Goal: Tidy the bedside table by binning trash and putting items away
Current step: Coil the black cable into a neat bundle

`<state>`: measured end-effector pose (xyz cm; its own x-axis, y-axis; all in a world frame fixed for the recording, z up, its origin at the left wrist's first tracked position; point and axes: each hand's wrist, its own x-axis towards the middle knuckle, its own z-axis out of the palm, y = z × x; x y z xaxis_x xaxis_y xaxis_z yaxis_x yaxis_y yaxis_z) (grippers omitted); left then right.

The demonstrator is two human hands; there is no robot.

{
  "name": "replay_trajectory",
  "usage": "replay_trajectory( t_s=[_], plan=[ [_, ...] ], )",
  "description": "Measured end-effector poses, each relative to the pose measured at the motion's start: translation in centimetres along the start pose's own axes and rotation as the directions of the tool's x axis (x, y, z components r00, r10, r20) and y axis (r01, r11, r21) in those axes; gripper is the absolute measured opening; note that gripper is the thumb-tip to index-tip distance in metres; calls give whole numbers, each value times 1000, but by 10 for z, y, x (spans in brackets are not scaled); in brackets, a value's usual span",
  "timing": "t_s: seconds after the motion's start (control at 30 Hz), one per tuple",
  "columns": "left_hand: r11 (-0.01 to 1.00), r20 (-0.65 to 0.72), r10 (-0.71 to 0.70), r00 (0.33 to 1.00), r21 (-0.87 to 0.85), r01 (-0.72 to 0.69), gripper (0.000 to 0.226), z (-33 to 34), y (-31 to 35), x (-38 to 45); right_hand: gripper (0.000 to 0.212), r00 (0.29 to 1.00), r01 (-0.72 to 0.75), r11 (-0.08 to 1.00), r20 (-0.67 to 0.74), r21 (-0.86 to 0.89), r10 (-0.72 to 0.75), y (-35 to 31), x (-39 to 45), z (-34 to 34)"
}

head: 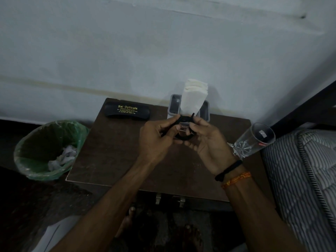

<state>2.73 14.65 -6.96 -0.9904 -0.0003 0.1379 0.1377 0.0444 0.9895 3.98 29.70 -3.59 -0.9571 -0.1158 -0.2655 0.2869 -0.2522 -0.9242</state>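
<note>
You are wearing the single camera on your head, and it is looking forward and steeply down, close over the brown bedside table [118,151] standing against the pale wall [163,51]. Its wide lens is also taking in the green-lined bin [27,151] at left and the striped mattress [300,170] at right.

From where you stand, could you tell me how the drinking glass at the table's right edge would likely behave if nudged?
The glass looks tall and narrow, so it would probably tip easily. It stands close to the table edge, so a push might send it off. Being clear glass, it is likely fragile and smooth to grip.
</note>
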Motion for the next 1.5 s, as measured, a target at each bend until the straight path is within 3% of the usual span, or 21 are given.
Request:
replay_trajectory(
  t_s=[0.13,0.17,0.27,0.33,0.4,0.57,0.7,0.83,0.97,1.07,1.2,1.27,1.37,1.5],
  plan=[
    [980,-30,109,994,168,-102,34,-2,2,-1,28,978,166,912,-53,-375,-200,4,-2,6],
    [967,-33,142,989,219,-132,35,-3,3,-1,26,950,220,822,-75,-525,-303,7,-1,4],
    [922,-47,223,974,335,-195,34,-7,3,0,16,834,254,406,-15,-878,-552,15,-1,-2],
    [913,-63,232,971,359,-195,34,-9,2,1,17,805,198,204,41,-959,-592,18,-3,0],
    [911,-76,229,970,369,-186,35,-9,1,1,23,801,159,73,86,-985,-593,20,-3,4],
    [924,-129,195,972,357,-138,35,-14,0,3,24,804,251,-22,221,-968,-552,18,-6,9],
    [988,-190,34,981,156,-4,33,-24,-2,10,29,779,350,-84,340,-933,-526,7,-7,0],
    [993,-143,-113,983,-32,110,33,-24,2,13,32,780,377,-96,371,-921,-504,2,-4,-21],
    [985,-31,-173,984,-33,172,37,-25,4,13,32,842,358,-65,352,-931,-408,10,2,-31],
    [971,66,-218,974,-88,223,26,-25,4,9,27,867,331,11,300,-944,-398,14,4,-33],
    [968,70,-234,970,-75,239,24,-20,3,4,12,910,257,207,164,-944,-380,15,2,-23],
    [971,51,-229,972,-57,231,23,-19,0,4,29,944,178,374,51,-910,-327,14,2,-18],
    [971,33,-231,972,-49,232,23,-18,-1,4,49,979,100,718,-62,-689,-195,12,2,-5],
    [961,61,-254,965,-93,259,24,-15,2,2,45,987,19,879,-134,-476,-93,19,6,7]
  ],
)
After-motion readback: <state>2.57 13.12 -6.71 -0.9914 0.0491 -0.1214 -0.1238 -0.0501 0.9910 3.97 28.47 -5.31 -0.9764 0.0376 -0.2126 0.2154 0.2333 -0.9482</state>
